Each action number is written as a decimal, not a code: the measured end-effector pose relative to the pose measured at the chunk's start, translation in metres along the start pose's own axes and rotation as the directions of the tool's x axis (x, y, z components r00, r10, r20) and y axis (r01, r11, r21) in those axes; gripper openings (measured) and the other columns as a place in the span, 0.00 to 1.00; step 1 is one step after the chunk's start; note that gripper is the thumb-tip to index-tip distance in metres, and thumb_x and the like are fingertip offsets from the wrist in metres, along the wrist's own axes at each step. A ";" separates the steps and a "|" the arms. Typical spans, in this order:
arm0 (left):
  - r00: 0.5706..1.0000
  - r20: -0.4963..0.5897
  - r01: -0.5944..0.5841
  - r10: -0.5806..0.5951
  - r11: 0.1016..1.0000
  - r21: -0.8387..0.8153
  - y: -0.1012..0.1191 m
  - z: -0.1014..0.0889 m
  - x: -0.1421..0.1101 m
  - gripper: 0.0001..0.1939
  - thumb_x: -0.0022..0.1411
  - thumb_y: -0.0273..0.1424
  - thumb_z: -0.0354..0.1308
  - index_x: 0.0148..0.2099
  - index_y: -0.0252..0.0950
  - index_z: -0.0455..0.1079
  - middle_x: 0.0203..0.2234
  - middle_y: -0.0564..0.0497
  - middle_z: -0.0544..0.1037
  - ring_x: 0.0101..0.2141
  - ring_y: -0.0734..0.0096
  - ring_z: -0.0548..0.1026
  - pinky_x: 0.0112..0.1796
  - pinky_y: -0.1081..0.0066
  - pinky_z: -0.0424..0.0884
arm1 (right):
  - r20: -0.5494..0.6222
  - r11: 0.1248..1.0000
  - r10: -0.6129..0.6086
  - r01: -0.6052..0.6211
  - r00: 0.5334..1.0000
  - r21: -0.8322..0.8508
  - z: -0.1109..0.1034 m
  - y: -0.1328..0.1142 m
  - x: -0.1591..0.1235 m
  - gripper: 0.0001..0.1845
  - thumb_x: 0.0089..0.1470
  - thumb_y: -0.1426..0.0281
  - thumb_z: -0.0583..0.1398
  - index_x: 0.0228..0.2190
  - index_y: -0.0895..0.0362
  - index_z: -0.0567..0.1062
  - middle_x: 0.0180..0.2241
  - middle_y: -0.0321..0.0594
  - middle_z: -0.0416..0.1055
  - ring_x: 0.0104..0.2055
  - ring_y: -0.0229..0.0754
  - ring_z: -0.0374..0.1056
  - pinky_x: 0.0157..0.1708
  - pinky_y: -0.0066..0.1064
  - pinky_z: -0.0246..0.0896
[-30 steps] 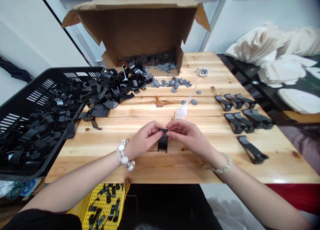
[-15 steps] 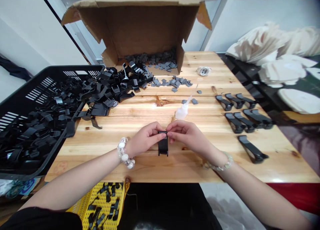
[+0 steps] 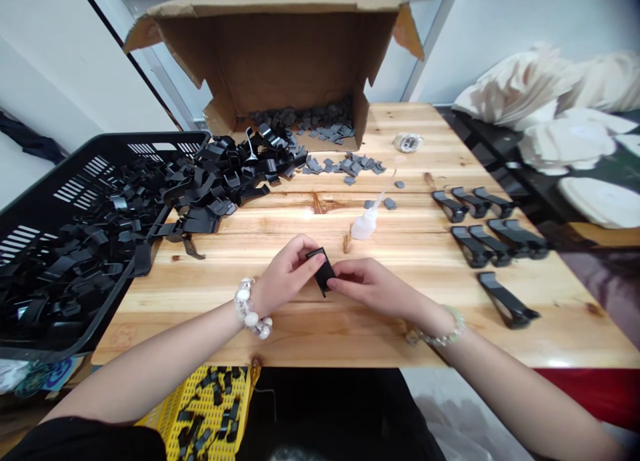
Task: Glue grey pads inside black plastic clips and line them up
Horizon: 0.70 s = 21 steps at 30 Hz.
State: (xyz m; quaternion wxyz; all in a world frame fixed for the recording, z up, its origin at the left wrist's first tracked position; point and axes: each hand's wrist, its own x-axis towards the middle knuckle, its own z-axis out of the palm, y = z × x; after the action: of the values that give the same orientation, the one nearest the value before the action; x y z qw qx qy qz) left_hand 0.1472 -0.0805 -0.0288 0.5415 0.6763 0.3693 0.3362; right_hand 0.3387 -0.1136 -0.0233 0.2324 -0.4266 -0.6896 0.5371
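Note:
My left hand point(image 3: 287, 274) pinches a small black plastic clip point(image 3: 323, 271) between thumb and fingers, just above the wooden table point(image 3: 400, 261). The fingertips of my right hand point(image 3: 370, 287) press against the clip's lower side, and much of the piece is hidden by my fingers. A white plastic glue bottle point(image 3: 366, 224) lies a little beyond my hands, with loose grey rubber pads point(image 3: 389, 203) near its nozzle. Several finished black clips point(image 3: 507, 301) lie in rows to my right.
A black plastic crate point(image 3: 100, 147) and a spilling heap of black clip parts point(image 3: 215, 181) fill the left. An open cardboard box point(image 3: 270, 61) holds grey pads at the far end. A tape roll point(image 3: 407, 142) sits far right, and a yellow crate point(image 3: 205, 407) stands below the table's near edge.
The clip has tilted and risen, no longer hanging straight down from my fingers. My left hand has lifted slightly, and my right hand has dropped lower and turned.

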 end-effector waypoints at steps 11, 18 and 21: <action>0.973 0.224 -0.022 -0.060 0.937 0.348 0.000 -0.009 0.002 0.23 0.66 0.43 0.43 0.23 0.35 0.59 0.17 0.57 0.61 0.22 0.77 0.57 0.26 0.74 0.56 | 0.101 0.995 -0.081 0.087 0.992 -0.049 -0.002 -0.005 -0.003 0.11 0.60 0.68 0.52 0.27 0.57 0.67 0.25 0.33 0.61 0.28 0.34 0.55 0.31 0.27 0.54; 0.978 0.205 -0.040 -0.044 0.920 0.390 0.003 -0.008 -0.001 0.23 0.67 0.41 0.42 0.23 0.35 0.59 0.18 0.56 0.63 0.22 0.76 0.59 0.27 0.74 0.56 | 0.083 0.996 -0.055 0.060 0.995 -0.066 -0.002 -0.003 -0.003 0.11 0.60 0.66 0.52 0.29 0.58 0.69 0.25 0.33 0.61 0.27 0.34 0.54 0.29 0.26 0.52; 0.979 0.199 -0.032 -0.051 0.918 0.394 0.005 -0.008 0.000 0.23 0.68 0.41 0.41 0.23 0.35 0.58 0.17 0.56 0.63 0.22 0.76 0.59 0.27 0.73 0.56 | 0.061 0.996 -0.051 0.055 0.997 -0.070 -0.002 -0.002 -0.002 0.12 0.60 0.65 0.53 0.28 0.58 0.70 0.24 0.32 0.61 0.26 0.33 0.54 0.28 0.26 0.52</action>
State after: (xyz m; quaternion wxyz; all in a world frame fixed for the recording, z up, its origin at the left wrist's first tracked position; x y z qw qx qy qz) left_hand 0.1416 -0.0771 -0.0227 0.4304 0.8009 0.3749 0.1808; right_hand 0.3406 -0.1144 -0.0201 0.2104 -0.4001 -0.7261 0.5181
